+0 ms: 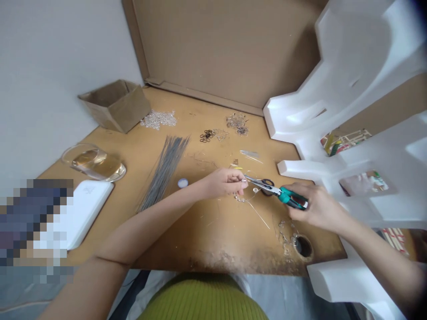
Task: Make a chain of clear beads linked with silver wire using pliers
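Near the middle of the table, my left hand pinches a wire strung with clear beads. A loop of that wire and one straight end hang below the fingers. My right hand is wrapped around the teal and black handles of long-nose pliers. The pliers' thin jaws reach left to the wire at my left fingertips; whether they grip it is too small to tell. Scissors with dark handles lie on the table behind the pliers.
A bundle of grey wires lies left of my hands. Behind are clear beads, dark rings and a cardboard box. A glass of amber liquid stands left. White foam borders the right; a hole is near the front edge.
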A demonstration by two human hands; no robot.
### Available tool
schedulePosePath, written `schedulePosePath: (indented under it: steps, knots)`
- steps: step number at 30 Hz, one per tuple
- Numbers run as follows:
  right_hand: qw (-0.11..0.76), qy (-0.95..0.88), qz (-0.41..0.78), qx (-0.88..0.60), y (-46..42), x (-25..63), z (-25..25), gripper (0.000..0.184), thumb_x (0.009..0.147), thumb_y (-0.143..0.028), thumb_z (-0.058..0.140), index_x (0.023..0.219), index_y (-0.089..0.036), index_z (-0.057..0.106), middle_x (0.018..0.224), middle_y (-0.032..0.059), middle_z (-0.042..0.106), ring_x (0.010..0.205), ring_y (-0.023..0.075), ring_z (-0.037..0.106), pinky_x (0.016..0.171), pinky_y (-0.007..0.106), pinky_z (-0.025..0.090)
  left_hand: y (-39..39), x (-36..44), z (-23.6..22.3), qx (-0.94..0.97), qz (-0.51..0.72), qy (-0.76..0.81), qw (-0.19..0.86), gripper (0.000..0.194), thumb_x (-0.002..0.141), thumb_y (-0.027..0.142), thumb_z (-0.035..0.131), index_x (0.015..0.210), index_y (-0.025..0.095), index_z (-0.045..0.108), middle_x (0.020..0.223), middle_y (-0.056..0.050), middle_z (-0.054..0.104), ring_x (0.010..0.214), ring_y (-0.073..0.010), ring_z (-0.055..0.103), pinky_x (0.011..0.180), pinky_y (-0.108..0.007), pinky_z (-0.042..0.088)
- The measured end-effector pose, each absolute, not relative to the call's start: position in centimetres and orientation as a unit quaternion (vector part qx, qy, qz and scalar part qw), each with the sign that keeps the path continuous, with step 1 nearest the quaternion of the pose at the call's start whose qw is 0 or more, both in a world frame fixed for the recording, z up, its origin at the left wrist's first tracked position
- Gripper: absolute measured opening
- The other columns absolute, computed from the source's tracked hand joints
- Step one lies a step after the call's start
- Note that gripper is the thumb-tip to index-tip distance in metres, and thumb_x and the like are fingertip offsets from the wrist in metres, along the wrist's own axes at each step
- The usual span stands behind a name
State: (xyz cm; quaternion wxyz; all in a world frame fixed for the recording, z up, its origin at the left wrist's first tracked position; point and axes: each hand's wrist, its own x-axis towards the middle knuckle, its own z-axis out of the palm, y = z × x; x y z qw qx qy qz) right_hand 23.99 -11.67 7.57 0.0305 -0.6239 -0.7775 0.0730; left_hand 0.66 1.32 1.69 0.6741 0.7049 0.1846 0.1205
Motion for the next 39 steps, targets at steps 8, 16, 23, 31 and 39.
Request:
schedulePosePath:
  steps: [8,16,23,31,39]
  knots:
    - [0.015,-0.716,0.169,-0.677,-12.4,23.1,7.8,0.029,0.071,-0.021,0.049,0.098,-0.020,0.059,0.076,0.0014,0.064,0.063,0.0170,0.059,0.056,0.026,0.044,0.6,1.2,0.7,0.850,0.194,0.275,0.405,0.020,0.088,0.031,0.034,0.080,0.018,0.047,0.061,0.002,0.048,0.056,-0.0109,0.045,0.055,-0.023,0.028]
    - [-0.001,-0.630,0.264,-0.730,-15.0,23.1,3.4,0.026,0.071,-0.024,0.052,0.095,-0.019,0.060,0.072,0.0009,0.062,0.064,0.0172,0.058,0.059,0.026,0.042,1.0,1.1,0.9,0.762,0.245,0.236,0.550,0.017,0.086,0.033,0.037,0.078,0.019,0.042,0.056,0.006,0.035,0.051,-0.0077,0.032,0.051,-0.021,0.025]
    - [0.051,-0.671,0.064,-0.737,-15.6,18.6,-3.9,0.041,0.071,-0.027,0.052,0.111,-0.019,0.054,0.113,0.0112,0.058,0.097,0.0264,0.055,0.080,0.035,0.042,0.8,1.2,1.0,0.667,0.257,0.188,0.673,0.018,0.087,0.034,0.038,0.079,0.019,0.041,0.050,0.008,0.033,0.046,-0.0066,0.030,0.050,-0.020,0.028]
    - [0.083,-0.703,0.034,-0.705,-14.3,17.9,-5.4,0.046,0.070,-0.027,0.055,0.114,-0.014,0.052,0.112,0.0147,0.056,0.104,0.0297,0.048,0.085,0.042,0.040,0.0,0.5,1.4,0.771,0.350,0.213,0.488,0.017,0.085,0.034,0.041,0.080,0.018,0.044,0.055,0.007,0.037,0.048,-0.0060,0.033,0.048,-0.019,0.027]
    - [0.354,-0.652,0.061,-0.667,-13.2,17.6,-2.3,0.029,0.078,-0.026,0.056,0.107,-0.022,0.056,0.102,0.0088,0.062,0.095,0.0225,0.056,0.081,0.039,0.046,0.1,0.4,1.4,0.795,0.350,0.206,0.450,0.017,0.086,0.033,0.039,0.080,0.018,0.044,0.054,0.007,0.040,0.047,-0.0061,0.036,0.049,-0.019,0.028]
